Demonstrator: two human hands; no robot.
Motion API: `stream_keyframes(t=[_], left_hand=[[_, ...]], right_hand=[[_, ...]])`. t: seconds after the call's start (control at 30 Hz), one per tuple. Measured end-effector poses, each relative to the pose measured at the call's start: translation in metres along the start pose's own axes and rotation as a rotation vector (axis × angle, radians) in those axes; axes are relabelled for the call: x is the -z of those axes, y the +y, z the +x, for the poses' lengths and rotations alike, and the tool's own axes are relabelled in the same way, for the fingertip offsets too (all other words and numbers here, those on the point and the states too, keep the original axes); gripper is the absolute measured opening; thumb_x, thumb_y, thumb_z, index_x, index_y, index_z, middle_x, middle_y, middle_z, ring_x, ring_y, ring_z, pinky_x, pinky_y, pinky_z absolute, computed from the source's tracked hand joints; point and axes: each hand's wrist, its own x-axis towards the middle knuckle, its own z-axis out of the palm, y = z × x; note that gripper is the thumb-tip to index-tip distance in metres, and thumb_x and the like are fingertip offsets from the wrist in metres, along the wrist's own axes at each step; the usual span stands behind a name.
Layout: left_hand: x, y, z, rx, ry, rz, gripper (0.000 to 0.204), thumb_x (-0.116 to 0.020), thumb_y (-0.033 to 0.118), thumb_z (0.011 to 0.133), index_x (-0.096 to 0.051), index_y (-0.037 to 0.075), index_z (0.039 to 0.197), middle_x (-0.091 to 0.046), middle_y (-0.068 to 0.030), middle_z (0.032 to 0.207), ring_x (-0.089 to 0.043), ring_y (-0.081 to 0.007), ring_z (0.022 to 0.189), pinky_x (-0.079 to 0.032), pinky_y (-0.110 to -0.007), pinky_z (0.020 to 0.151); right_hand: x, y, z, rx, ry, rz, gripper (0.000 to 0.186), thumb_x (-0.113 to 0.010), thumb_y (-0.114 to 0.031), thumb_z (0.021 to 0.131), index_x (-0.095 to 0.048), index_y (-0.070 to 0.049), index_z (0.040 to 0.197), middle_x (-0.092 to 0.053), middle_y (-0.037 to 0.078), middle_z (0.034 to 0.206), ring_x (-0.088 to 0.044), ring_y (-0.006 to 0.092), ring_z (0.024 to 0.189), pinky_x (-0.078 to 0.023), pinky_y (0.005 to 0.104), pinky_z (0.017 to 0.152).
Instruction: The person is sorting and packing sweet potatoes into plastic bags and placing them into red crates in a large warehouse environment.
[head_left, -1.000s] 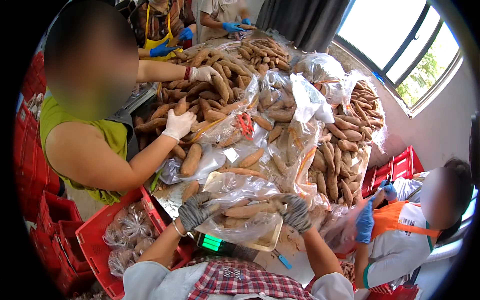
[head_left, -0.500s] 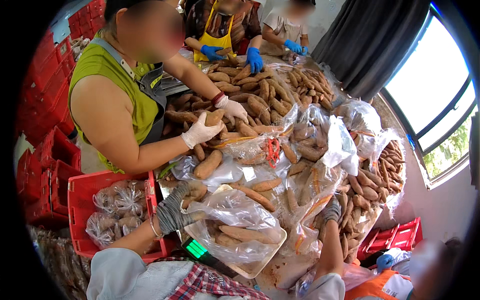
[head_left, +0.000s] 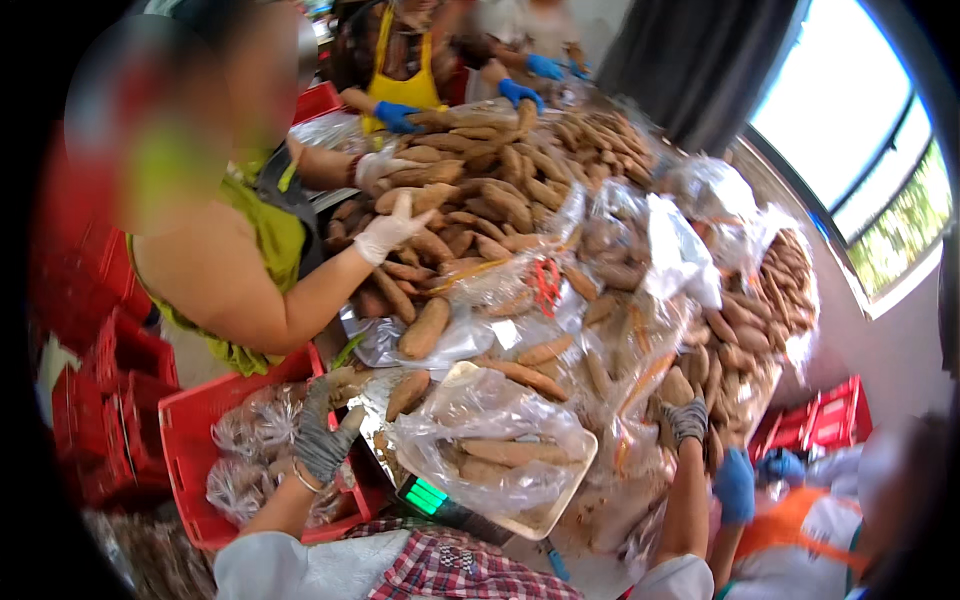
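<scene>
My left hand (head_left: 328, 437), in a grey glove with tan fingertips, is open beside the scale, thumb apart from the fingers. A sweet potato (head_left: 407, 393) lies just right of it on the table. A white tray (head_left: 545, 524) rests on a scale with a lit green display (head_left: 425, 497). Inside the tray, a clear plastic bag (head_left: 490, 400) holds several sweet potatoes (head_left: 515, 453). My right hand (head_left: 686, 420), gloved in grey, is at the right-hand pile, its fingers closed against a sweet potato (head_left: 676, 387); its fingertips are partly hidden.
A red crate (head_left: 188, 470) with bagged sweet potatoes stands left. A large sweet potato heap (head_left: 490, 190) covers the far table. One co-worker's white-gloved hand (head_left: 392, 230) is at the heap; others wear blue gloves. At lower right, another co-worker's blue-gloved hand (head_left: 735, 485) is near my right arm.
My left hand has drawn back left, leaving a sweet potato beside the tray. My right hand has closed against one in the pile. A blue-gloved hand has risen at lower right. The view has shifted.
</scene>
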Motion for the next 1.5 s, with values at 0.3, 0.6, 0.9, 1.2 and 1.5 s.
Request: stream_keyframes(t=[0.3, 0.6, 0.9, 1.2, 1.5], left_hand=[[-0.022, 0.081, -0.061, -0.11, -0.406, -0.49, 0.027, -0.06, 0.015, 0.079, -0.053, 0.005, 0.103, -0.054, -0.0037, 0.09, -0.052, -0.0144, 0.086, -0.041, -0.028, 0.08], [-0.14, 0.076, -0.133, 0.052, -1.173, -0.51, 0.066, -0.063, 0.017, 0.081, -0.029, 0.004, 0.136, -0.043, -0.0108, 0.129, -0.041, -0.0207, 0.119, -0.034, -0.035, 0.1], [-0.173, 0.09, -0.161, 0.09, -0.914, -0.543, 0.063, -0.053, 0.042, 0.089, -0.034, 0.0, 0.132, -0.047, -0.0124, 0.124, -0.043, -0.0196, 0.115, -0.035, -0.029, 0.098], [-0.181, 0.092, -0.187, 0.175, -0.833, -0.615, 0.061, -0.051, 0.042, 0.09, -0.034, 0.0, 0.132, -0.047, -0.0107, 0.124, -0.044, -0.0181, 0.114, -0.035, -0.03, 0.098], [-0.17, 0.059, -0.154, 0.859, -0.86, -1.406, 0.076, -0.064, 0.052, 0.077, -0.037, 0.006, 0.131, -0.051, -0.0112, 0.12, -0.05, -0.021, 0.109, -0.04, -0.035, 0.097]], right_hand=[[0.051, 0.002, -0.192, -0.283, -0.186, 1.635, 0.055, -0.07, -0.025, 0.075, -0.049, 0.001, 0.119, -0.056, 0.009, 0.108, -0.054, 0.0207, 0.096, -0.044, 0.0311, 0.086], [0.071, -0.043, -0.334, 0.002, -0.014, 1.254, 0.076, -0.081, -0.03, 0.061, -0.044, -0.001, 0.121, -0.054, 0.012, 0.113, -0.054, 0.0231, 0.1, -0.046, 0.0347, 0.086], [0.093, -0.078, -0.373, 0.13, 0.217, 0.835, 0.078, -0.085, -0.02, 0.054, -0.045, -0.003, 0.119, -0.052, 0.013, 0.108, -0.053, 0.0272, 0.1, -0.043, 0.0373, 0.088], [0.092, -0.076, -0.359, 0.207, 0.243, 0.709, 0.074, -0.08, -0.021, 0.06, -0.042, -0.003, 0.122, -0.053, 0.014, 0.109, -0.052, 0.0269, 0.101, -0.04, 0.0379, 0.091], [0.103, -0.074, -0.329, 0.603, 0.031, 0.909, 0.063, -0.073, -0.034, 0.068, -0.05, -0.002, 0.116, -0.052, 0.017, 0.109, -0.05, 0.0317, 0.099, -0.039, 0.0408, 0.089]])
